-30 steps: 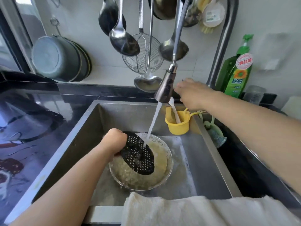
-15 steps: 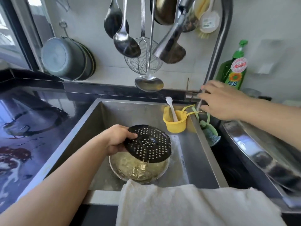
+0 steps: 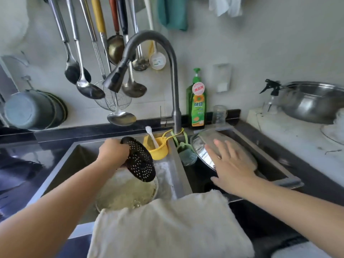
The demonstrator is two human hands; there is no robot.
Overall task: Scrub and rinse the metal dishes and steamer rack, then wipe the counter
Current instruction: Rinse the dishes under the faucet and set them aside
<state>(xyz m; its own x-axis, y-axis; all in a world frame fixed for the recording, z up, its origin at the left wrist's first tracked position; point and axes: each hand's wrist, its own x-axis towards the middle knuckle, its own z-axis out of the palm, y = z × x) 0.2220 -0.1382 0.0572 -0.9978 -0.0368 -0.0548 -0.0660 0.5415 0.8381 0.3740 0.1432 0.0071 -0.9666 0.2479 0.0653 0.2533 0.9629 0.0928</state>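
My left hand (image 3: pixel 113 152) grips the rim of the black perforated steamer rack (image 3: pixel 140 162) and holds it tilted on edge over a metal bowl (image 3: pixel 126 196) of cloudy, soapy water in the left sink basin (image 3: pixel 74 164). My right hand (image 3: pixel 229 165) hovers with straight, spread fingers over a shiny metal dish (image 3: pixel 202 146) that lies tilted in the right basin; whether it touches the dish I cannot tell. The faucet head (image 3: pixel 116 78) hangs above the left basin and no water runs from it.
A white cloth (image 3: pixel 167 228) drapes over the sink's front edge. A yellow cup (image 3: pixel 159 148) with a white brush and a green scrubber (image 3: pixel 187 153) hang by the faucet. A green soap bottle (image 3: pixel 197 103), hanging ladles and a large steel bowl (image 3: pixel 312 101) stand behind.
The water has stopped. My right hand left the faucet handle and came down over the metal dish in the right basin. My left hand lifted the rack and tipped it more upright.
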